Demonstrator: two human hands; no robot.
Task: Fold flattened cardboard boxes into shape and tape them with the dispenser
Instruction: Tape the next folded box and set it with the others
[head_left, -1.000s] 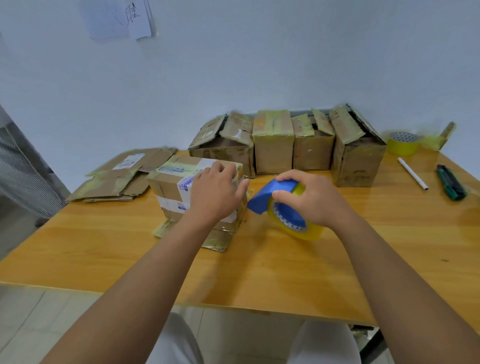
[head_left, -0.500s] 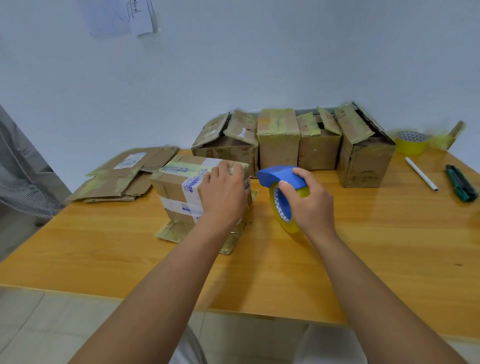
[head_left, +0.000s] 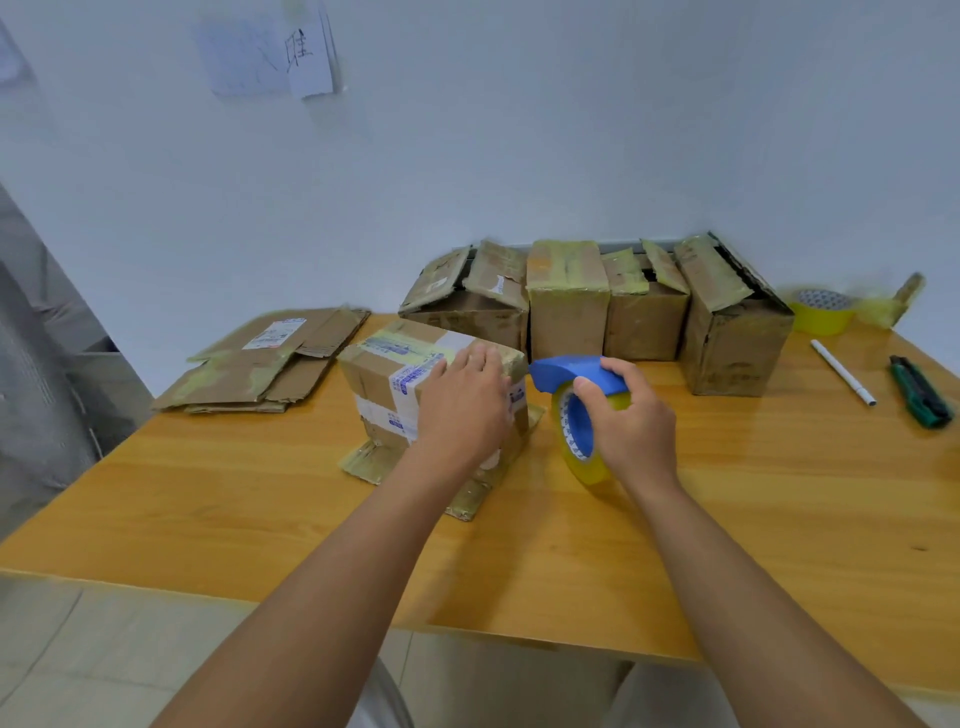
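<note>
Left fingers (head_left: 480, 366) lay straight and flat on the box (head_left: 384, 382), while just right of them right fingers (head_left: 615, 371) curled round the dispenser (head_left: 576, 410).

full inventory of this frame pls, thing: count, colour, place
box being worked: 1, brown with white-blue labels, table centre-left, bottom flaps splayed on the table
folded boxes: 5, brown with yellowish tape, row along the wall
flattened cardboard: small stack, brown, far left of table
tape dispenser: 1, blue with a yellowish roll, right of the worked box
spare tape roll: 1, yellow, far right corner
pen: 1, white, right side
utility knife: 1, green-black, right edge
table: 1, orange wood
papers: white, on the wall
left hand: rests flat on the worked box
right hand: grips the dispenser
</note>
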